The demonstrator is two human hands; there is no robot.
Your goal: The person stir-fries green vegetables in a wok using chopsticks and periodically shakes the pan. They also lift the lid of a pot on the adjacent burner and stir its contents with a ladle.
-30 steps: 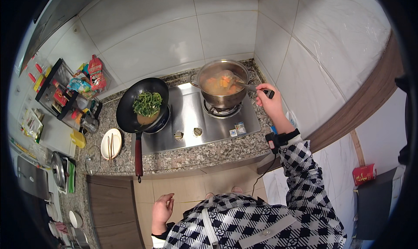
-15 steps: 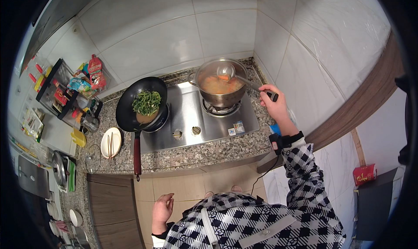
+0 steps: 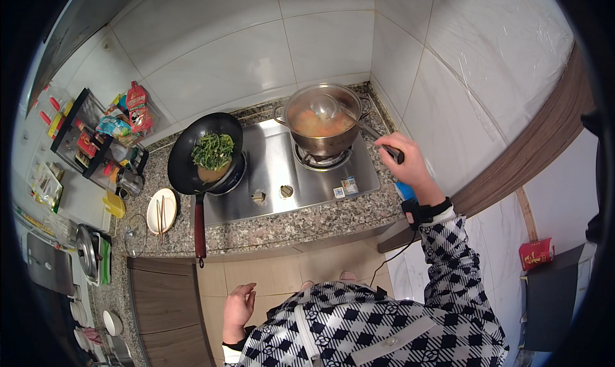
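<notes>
My right hand [image 3: 400, 158] grips the dark handle of a steel ladle [image 3: 360, 125], whose bowl is inside a two-handled steel pot [image 3: 323, 132] of orange-flecked soup on the right burner. My left hand [image 3: 238, 307] hangs below the counter edge beside my checked jacket, empty, its fingers loosely bent and apart. A black wok [image 3: 184, 147] with cooked greens [image 3: 213, 150] and some brown liquid sits on the left burner of the steel stove [image 3: 256, 168], its red-brown handle pointing toward me.
An oval dish [image 3: 155, 219] with chopsticks and a glass lid [image 3: 135, 234] lie left of the stove on the granite counter [image 3: 288, 224]. A condiment rack [image 3: 83, 136], packets [image 3: 138, 107] and lidded cookware [image 3: 86, 251] line the left side. Tiled walls enclose the back and right.
My right hand has moved down and slightly right with the ladle, whose bowl now sits a little left of where it was, with less orange food showing. My left hand stays put.
</notes>
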